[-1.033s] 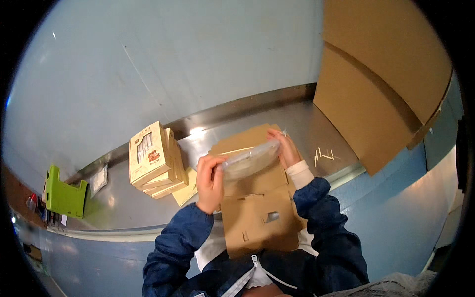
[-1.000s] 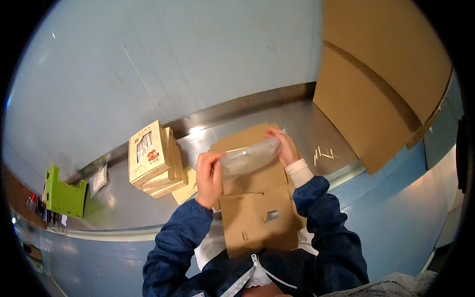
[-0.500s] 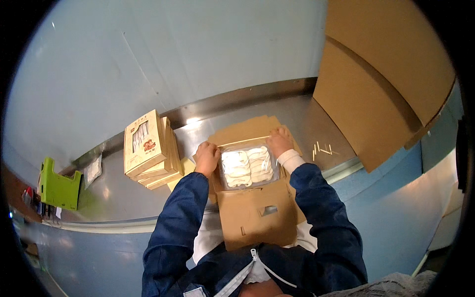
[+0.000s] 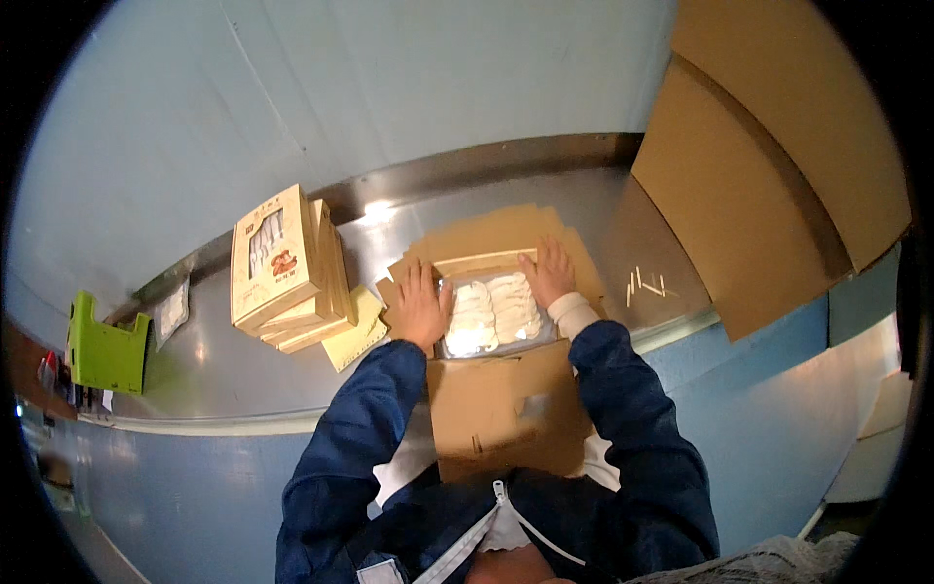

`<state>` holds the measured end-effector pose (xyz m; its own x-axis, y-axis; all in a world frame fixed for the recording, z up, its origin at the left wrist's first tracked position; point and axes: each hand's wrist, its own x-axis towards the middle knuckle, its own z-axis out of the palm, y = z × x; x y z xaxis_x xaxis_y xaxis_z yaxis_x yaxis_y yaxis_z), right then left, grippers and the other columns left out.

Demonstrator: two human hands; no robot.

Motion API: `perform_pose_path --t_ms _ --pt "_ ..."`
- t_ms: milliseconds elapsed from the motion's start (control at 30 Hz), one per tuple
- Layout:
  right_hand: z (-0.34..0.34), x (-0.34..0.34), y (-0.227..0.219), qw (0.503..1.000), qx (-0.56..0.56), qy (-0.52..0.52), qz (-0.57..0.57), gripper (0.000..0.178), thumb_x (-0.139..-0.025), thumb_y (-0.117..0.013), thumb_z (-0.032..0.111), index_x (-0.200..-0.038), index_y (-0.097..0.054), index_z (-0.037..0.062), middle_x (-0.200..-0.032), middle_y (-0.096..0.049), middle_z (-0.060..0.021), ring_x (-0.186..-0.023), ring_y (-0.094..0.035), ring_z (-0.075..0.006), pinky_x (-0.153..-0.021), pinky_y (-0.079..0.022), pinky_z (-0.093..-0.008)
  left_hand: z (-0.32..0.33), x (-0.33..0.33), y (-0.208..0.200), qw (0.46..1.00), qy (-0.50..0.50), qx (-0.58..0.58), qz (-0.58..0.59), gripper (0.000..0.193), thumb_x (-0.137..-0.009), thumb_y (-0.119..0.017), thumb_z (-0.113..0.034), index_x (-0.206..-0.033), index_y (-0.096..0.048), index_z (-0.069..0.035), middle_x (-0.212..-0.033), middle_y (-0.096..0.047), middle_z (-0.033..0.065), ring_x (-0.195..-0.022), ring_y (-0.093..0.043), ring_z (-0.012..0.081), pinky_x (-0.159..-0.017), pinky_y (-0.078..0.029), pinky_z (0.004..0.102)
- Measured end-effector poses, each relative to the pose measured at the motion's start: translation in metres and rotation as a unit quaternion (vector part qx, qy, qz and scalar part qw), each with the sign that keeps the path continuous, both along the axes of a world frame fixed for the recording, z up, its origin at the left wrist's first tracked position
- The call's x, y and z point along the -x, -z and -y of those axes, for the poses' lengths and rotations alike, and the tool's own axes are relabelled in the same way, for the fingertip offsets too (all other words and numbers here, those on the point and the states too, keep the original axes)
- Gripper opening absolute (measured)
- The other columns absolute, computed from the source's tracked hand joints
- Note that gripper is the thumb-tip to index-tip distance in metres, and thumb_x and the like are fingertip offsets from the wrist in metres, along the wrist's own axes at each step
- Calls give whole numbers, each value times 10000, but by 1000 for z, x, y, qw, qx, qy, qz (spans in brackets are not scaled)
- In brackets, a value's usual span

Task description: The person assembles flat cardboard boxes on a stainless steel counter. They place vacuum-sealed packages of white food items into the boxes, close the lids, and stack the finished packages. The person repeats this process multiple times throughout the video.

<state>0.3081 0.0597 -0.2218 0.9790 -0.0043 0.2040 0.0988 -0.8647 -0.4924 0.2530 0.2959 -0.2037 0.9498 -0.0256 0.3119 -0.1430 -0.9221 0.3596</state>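
In front of me lies an unfolded brown cardboard box [image 4: 501, 414], its near flap, with cut slots, hanging toward my lap. Inside it rests a clear plastic pack [image 4: 455, 345] with white, wavy pieces [image 4: 491, 310] in two columns. My left hand [image 4: 422, 304] lies over the left side of the box and pack, fingers stretched out and apart. Over the far right corner, my right hand [image 4: 551, 271] also has its fingers extended, touching the box's edge. Neither hand is wrapped round anything. The palms hide the pack's side edges.
Left of the box stands a stack of printed cartons [image 4: 277, 263] with a cut-out window on top, beside a pale yellow sheet [image 4: 355, 331]. Further left are a white packet [image 4: 173, 310] and a green plastic stand [image 4: 102, 348]. Thin sticks [image 4: 644, 286] and large cardboard sheets [image 4: 739, 195] are right.
My left hand has gone from gripping the box's left edge to lying flatter and further inward. The right hand's fingers have straightened. The view has shifted slightly.
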Motion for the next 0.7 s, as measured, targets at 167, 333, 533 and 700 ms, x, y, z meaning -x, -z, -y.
perform_pose_path --t_ms 167,333,533,700 --pt "26 -4 13 960 -278 8 -35 583 -918 -410 381 -1332 -334 -22 -1398 -294 -237 -1294 -286 -353 -1063 -239 -376 2 18 -4 998 37 31 -26 569 -925 -413 -302 -1361 -255 27 -1424 -219 252 -1314 -213 400 -1084 -152 473" --pt "59 64 1 821 -544 -86 -148 546 -910 -471 293 -1350 -327 3 -1390 -350 -177 -1271 -349 -261 -1045 -273 -333 -31 99 -7 972 215 77 -59 552 -900 -408 -189 -1373 -232 34 -1440 -176 260 -1345 -171 382 -1088 -159 420" --pt "48 57 0 821 -540 -72 -169 522 -893 -485 211 -1341 -331 -9 -1322 -425 -140 -1199 -412 -233 -1006 -316 -316 -48 98 -26 960 268 -12 -85 643 -762 -558 -57 -1343 -290 1 -1432 -190 250 -1317 -235 402 -1058 -273 427" --pt "38 28 -11 792 -577 -92 -173 474 -878 -475 181 -1301 -384 -14 -1236 -486 -147 -1127 -461 -204 -966 -353 -314 -58 70 -51 947 300 -109 -29 645 -769 -583 -124 -1332 -300 16 -1404 -252 253 -1294 -285 399 -1036 -318 409"
